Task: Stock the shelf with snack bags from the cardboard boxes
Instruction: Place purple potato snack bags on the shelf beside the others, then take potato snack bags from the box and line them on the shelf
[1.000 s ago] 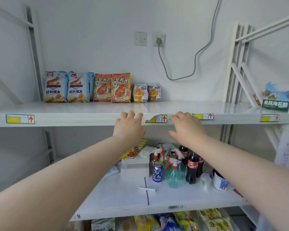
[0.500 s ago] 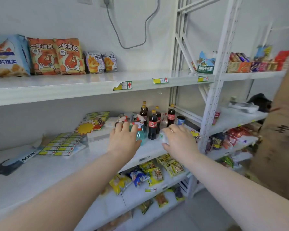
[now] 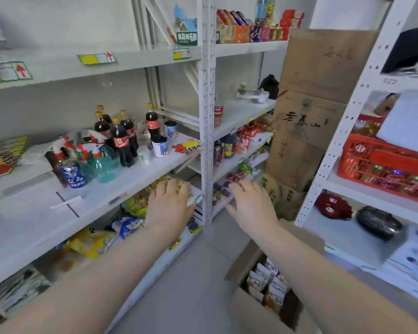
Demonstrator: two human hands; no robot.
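Both hands empty. Left hand [image 3: 169, 208] and right hand [image 3: 251, 208] are stretched out mid-frame, fingers spread wide and relaxed, gripping nothing.

Stock location: open cardboard box [image 3: 250, 312] on the floor [image 3: 191, 273] at 5 o'clock, under the right forearm. Snack bags [image 3: 268, 285] are packed inside it. Closed stacked cartons [image 3: 307, 121] stand at 2 o'clock, not needed yet.

Step in hand, as judged: reach down for the next bags.
- Drop the right hand toward 6 o'clock, into the box opening between the flaps.
- Pinch bags by the top seal, not the puffed body; these will crush and slip.
- Take two or three per hand from the same row so the rest stay standing.
- Lift straight up to clear the flaps, then swing to the top shelf [image 3: 135, 61] at 11 o'clock.
- Keep clear of the cola bottles [image 3: 121, 143] at 9 o'clock on the way up.

Bag orientation: standing on end in the box, long axis near vertical, top seals up toward the camera. In frame that axis runs about 5 to 11 o'clock. Printed faces seem to look toward 8 o'clock; blur makes that uncertain.
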